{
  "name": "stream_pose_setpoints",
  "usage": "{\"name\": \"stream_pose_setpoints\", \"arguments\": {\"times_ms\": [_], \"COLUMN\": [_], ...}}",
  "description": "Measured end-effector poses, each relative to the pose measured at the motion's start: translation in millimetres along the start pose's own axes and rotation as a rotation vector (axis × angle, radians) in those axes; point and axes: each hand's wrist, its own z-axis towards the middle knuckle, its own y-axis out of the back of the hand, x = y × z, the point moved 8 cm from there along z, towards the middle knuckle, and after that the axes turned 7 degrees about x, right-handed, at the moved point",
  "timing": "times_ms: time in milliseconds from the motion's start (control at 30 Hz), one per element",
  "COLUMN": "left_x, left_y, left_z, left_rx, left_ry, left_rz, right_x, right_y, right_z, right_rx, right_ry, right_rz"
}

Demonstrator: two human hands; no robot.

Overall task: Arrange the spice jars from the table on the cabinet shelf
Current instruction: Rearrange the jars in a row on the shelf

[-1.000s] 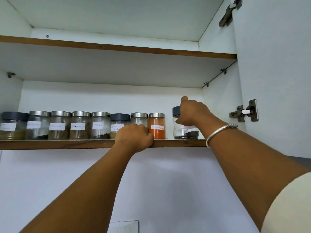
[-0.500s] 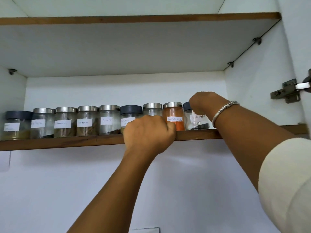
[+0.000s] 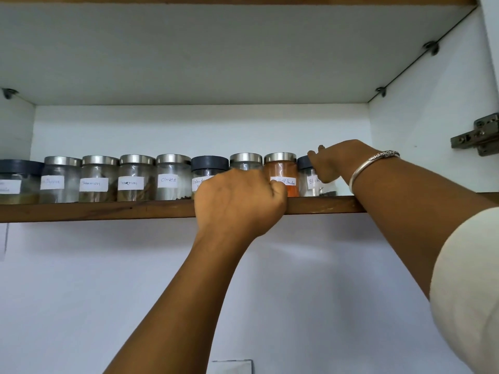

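Observation:
Several labelled spice jars stand in a row along the wooden cabinet shelf (image 3: 108,210). The rightmost one, a dark-lidded jar (image 3: 314,182) with dark grains at its bottom, is held by my right hand (image 3: 334,163), which wraps its right side and lid. It stands against the orange chilli powder jar (image 3: 280,171). My left hand (image 3: 240,201) is curled over the shelf's front edge, in front of a steel-lidded jar (image 3: 245,161) and a dark-lidded jar (image 3: 209,166). Further left is the cloves jar (image 3: 170,179).
The shelf right of the held jar is bare up to the cabinet's side wall (image 3: 432,130). A door hinge (image 3: 478,137) juts out at the right. Another shelf runs overhead. White wall lies below, with a switch plate (image 3: 232,367) at the bottom.
My right hand has pushed the dark-lidded jar leftward until it stands against the chilli powder jar. The view has moved closer and lower. My left hand stays on the shelf edge.

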Motion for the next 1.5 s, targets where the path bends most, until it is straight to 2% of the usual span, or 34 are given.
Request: {"name": "stream_pose_setpoints", "arguments": {"times_ms": [133,300,433,533,633,700,733,800,833,1000,1267,1367,1500], "left_x": [-0.3,-2.9,-0.3,-1.0,-0.5,0.5,0.5,-0.2,-1.9,-8.4,-3.8,3.3,17.0], "left_y": [-2.2,-4.6,-6.2,-6.5,-7.9,-9.1,-9.8,-10.5,-10.2,-6.3,17.9,31.8,54.2], "left_z": [0.6,1.5,5.8,5.9,3.9,4.6,4.7,4.5,3.5,-8.1,-49.5,-64.7,-91.8], "left_rx": [0.065,0.105,0.165,0.227,0.280,0.329,0.351,0.375,0.385,0.426,0.528,0.613,0.732], "left_ry": [-0.011,-0.048,-0.033,-0.030,-0.014,0.005,0.011,0.002,-0.009,-0.042,-0.104,-0.110,-0.119], "left_rz": [0.000,0.003,-0.015,-0.042,-0.036,-0.031,-0.028,-0.026,-0.028,0.067,0.124,0.096,0.046], "right_x": [-0.8,-3.9,-0.1,11.9,39.9,58.5,62.2,61.2,57.2,46.7,47.8,51.4,59.7], "right_y": [-0.5,-10.1,-1.4,7.0,22.4,29.0,28.4,26.4,23.8,20.5,22.9,21.8,28.0], "right_z": [-1.2,-3.3,-12.3,-28.0,-56.8,-80.2,-92.9,-111.9,-118.4,-147.6,-183.0,-197.7,-217.4], "right_rx": [-0.020,0.082,0.058,0.103,0.121,0.158,0.198,0.209,0.192,0.061,-0.089,-0.032,0.092], "right_ry": [-0.018,-0.021,-0.039,0.009,0.159,0.289,0.325,0.327,0.299,0.120,0.085,0.029,0.019], "right_rz": [0.124,0.326,0.420,0.464,0.418,0.538,0.672,0.931,0.973,0.681,0.477,0.361,0.398]}}
